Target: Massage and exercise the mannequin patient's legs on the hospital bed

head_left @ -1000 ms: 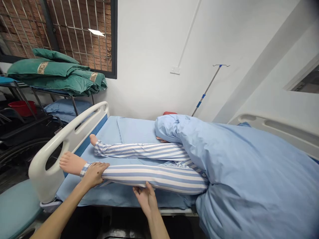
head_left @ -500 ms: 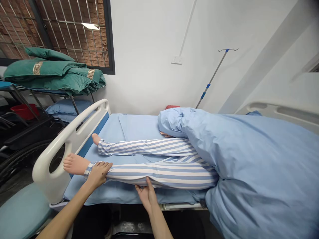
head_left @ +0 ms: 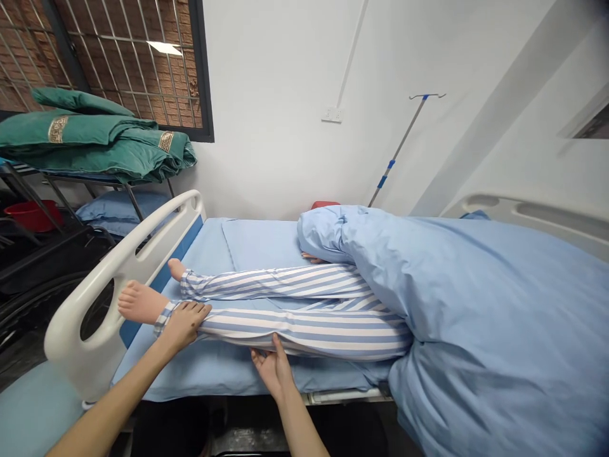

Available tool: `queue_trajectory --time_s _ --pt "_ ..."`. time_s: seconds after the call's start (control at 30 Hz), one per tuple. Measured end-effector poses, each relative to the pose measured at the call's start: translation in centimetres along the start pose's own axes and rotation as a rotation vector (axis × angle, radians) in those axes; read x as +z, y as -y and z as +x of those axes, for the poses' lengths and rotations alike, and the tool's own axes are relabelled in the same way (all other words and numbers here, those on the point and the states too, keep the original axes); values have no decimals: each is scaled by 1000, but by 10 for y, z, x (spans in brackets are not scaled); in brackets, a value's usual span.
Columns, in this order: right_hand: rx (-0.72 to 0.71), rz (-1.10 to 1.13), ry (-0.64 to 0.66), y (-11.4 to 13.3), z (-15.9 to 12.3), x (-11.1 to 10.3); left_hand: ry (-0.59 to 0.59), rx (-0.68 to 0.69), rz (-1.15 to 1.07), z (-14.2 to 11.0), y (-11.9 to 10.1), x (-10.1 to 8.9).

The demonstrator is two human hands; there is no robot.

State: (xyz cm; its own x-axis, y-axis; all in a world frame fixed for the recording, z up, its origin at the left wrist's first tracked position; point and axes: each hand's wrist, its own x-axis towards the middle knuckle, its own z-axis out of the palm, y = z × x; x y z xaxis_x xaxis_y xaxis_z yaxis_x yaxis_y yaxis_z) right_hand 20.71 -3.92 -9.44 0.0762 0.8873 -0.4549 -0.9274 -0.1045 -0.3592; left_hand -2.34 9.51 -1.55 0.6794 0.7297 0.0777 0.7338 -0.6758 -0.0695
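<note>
- Raised slightly against the bed (head_left: 200,374) since half a second ago: the lower end of the near leg (head_left: 314,327), in striped trousers, together with the left hand (head_left: 183,322).
- Left hand closes over the leg just above the ankle, knuckles up, fingers wrapped across the trouser cloth; its forearm slants in from the lower left.
- Right hand (head_left: 273,369) lies palm up and loosely cupped under the same leg around the knee, thumb against the side, fingers partly hidden beneath.
- Near foot (head_left: 143,303), bare, points toward the white footboard (head_left: 66,346), which blocks that end of the bed.
- Far leg (head_left: 266,284) lies along the sheet, well apart at the feet.
- Bunched blue quilt (head_left: 476,292) covers everything from the hips up and spills over the near edge; fingers (head_left: 311,258) of the lying figure show beneath its rim.
- Pale stool seat (head_left: 33,409) sits beside the footboard.
- Folded green bedding (head_left: 90,149) is stacked on a metal rack beyond.
- Red bucket (head_left: 35,217) stands farther left; its contents, if any, I can't make out.
- Hooked pole (head_left: 406,141) rises behind the bed.
</note>
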Motion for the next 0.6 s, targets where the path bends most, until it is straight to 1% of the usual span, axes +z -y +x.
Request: queue_trajectory --time_s 0.07,0.13,0.2,0.3,0.37,0.43,0.53,0.6 --pt "-3 -16 17 2 4 4 -19 9 22 8 3 -4" --pt "-3 -11 13 0 7 3 -16 7 27 11 3 1" --pt "2 0 -12 -4 8 -4 9 -10 14 6 0 14" --pt "7 -17 -57 -11 6 -19 45 -40 -16 -8 -8 36" --pt "9 -42 -67 -14 3 -26 48 -52 -27 -17 -12 43" --pt "1 -56 -55 -14 -1 -28 46 -57 -29 -22 -14 44" --pt "-11 -47 -43 -14 -3 -29 57 -65 -31 -22 -14 43" --pt "-4 -46 -57 -15 -3 -29 70 -73 -30 -22 -15 47"
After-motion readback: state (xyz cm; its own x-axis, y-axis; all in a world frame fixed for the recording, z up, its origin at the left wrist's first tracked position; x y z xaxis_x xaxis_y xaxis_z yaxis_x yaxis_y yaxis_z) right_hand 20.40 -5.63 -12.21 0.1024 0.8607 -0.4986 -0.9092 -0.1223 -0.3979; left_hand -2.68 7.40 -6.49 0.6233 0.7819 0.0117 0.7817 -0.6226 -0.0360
